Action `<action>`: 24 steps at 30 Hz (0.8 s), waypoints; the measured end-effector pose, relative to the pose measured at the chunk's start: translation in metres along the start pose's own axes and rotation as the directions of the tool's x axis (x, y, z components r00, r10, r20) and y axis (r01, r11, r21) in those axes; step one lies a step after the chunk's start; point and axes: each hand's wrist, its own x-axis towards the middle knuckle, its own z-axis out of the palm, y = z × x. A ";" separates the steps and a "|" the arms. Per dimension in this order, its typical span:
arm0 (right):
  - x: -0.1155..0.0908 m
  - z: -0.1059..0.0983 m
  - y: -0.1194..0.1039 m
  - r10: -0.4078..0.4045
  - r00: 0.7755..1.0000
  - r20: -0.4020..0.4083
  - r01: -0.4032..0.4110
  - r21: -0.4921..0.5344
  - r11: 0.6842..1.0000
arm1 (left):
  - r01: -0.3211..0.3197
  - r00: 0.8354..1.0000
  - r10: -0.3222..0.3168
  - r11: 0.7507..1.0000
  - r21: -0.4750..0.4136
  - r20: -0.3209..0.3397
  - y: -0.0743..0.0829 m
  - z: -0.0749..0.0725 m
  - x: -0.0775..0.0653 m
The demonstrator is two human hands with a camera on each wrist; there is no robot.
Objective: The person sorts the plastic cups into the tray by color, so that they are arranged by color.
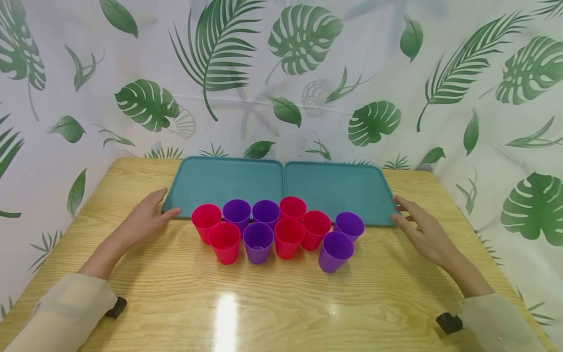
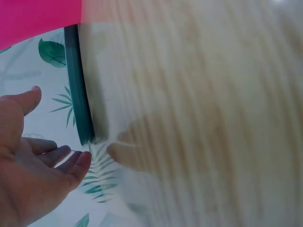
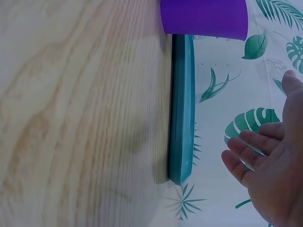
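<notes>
Two teal trays lie side by side at the back of the table: a left tray (image 1: 228,183) and a right tray (image 1: 338,188). In front of them stand several upright cups in a loose cluster, some red (image 1: 225,244) and some purple (image 1: 258,244). My left hand (image 1: 145,217) is by the left tray's outer front corner, fingers loosely extended, holding nothing. By the right tray's outer edge, my right hand (image 1: 424,237) has its fingers spread and grips nothing. Whether either hand touches a tray is unclear. The wrist views show a red cup (image 2: 38,19) and a purple cup (image 3: 206,19) beyond the hands.
The wooden table (image 1: 264,313) extends in front of the cups and to both sides. A leaf-patterned cloth (image 1: 246,107) hangs behind and at both sides of it. One purple cup (image 1: 336,254) stands nearest the front, on the cluster's right.
</notes>
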 end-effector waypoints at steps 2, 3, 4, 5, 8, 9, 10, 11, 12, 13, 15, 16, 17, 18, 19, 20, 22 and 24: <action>-0.001 0.000 -0.001 0.001 1.000 -0.005 -0.001 0.002 1.000 | 0.010 1.000 -0.010 1.000 -0.002 0.002 0.001 0.002 0.002; -0.001 0.000 -0.001 -0.001 1.000 -0.008 0.001 0.005 1.000 | 0.019 1.000 -0.019 1.000 -0.004 0.005 0.001 0.003 0.003; -0.001 0.001 -0.001 -0.003 1.000 -0.012 0.003 0.003 1.000 | 0.028 1.000 -0.028 1.000 -0.007 0.007 0.001 0.003 0.004; -0.001 0.001 -0.001 -0.005 1.000 -0.015 0.005 0.000 1.000 | 0.034 0.999 -0.033 0.999 -0.007 0.008 0.001 0.004 0.004; -0.002 0.004 -0.002 -0.020 0.999 -0.032 0.020 -0.004 1.000 | 0.037 0.999 -0.037 0.999 -0.003 0.011 0.001 0.004 0.007; -0.002 0.005 -0.002 -0.025 0.999 -0.036 0.025 -0.001 1.000 | 0.031 0.999 -0.031 1.000 0.000 0.012 0.001 0.004 0.007; -0.002 0.006 -0.004 -0.026 0.999 -0.038 0.026 0.003 1.000 | 0.024 1.000 -0.024 1.000 -0.001 0.012 0.000 0.004 0.008; -0.002 0.007 -0.005 -0.029 0.999 -0.041 0.030 0.007 1.000 | 0.017 1.000 -0.017 1.000 -0.002 0.014 -0.001 0.004 0.008; -0.002 0.009 -0.006 -0.032 0.999 -0.042 0.032 0.013 0.999 | 0.014 1.000 -0.013 1.000 -0.007 0.018 -0.003 0.004 0.009; -0.003 0.010 -0.008 -0.032 0.999 -0.040 0.033 0.021 0.999 | 0.008 1.000 -0.007 1.000 -0.011 0.022 -0.003 0.004 0.009; -0.003 0.013 -0.011 -0.035 0.999 -0.034 0.036 0.035 0.999 | 0.002 1.000 -0.001 1.000 -0.022 0.032 -0.005 0.005 0.011; -0.004 0.014 -0.012 -0.038 0.999 -0.031 0.040 0.041 0.998 | 0.001 0.999 0.000 1.000 -0.025 0.035 -0.006 0.005 0.012; -0.004 0.016 -0.014 -0.043 0.999 -0.028 0.044 0.048 0.998 | -0.002 0.999 0.003 1.000 -0.030 0.037 -0.006 0.005 0.012; -0.004 0.017 -0.016 -0.048 0.999 -0.024 0.050 0.059 0.997 | -0.005 0.999 0.006 0.999 -0.034 0.037 -0.007 0.006 0.013; -0.004 0.019 -0.018 -0.055 0.998 -0.023 0.057 0.069 0.996 | -0.012 0.999 0.014 0.999 -0.039 0.035 -0.007 0.006 0.014; -0.003 0.020 -0.020 -0.063 0.998 -0.020 0.064 0.079 0.995 | -0.018 0.999 0.019 0.999 -0.044 0.034 -0.007 0.007 0.014; -0.002 0.024 -0.024 -0.083 0.996 -0.017 0.084 0.104 0.991 | -0.027 0.999 0.029 0.998 -0.054 0.029 -0.008 0.007 0.015; -0.002 0.027 -0.027 -0.108 0.994 -0.015 0.109 0.130 0.986 | -0.035 0.999 0.037 0.997 -0.063 0.023 -0.008 0.009 0.016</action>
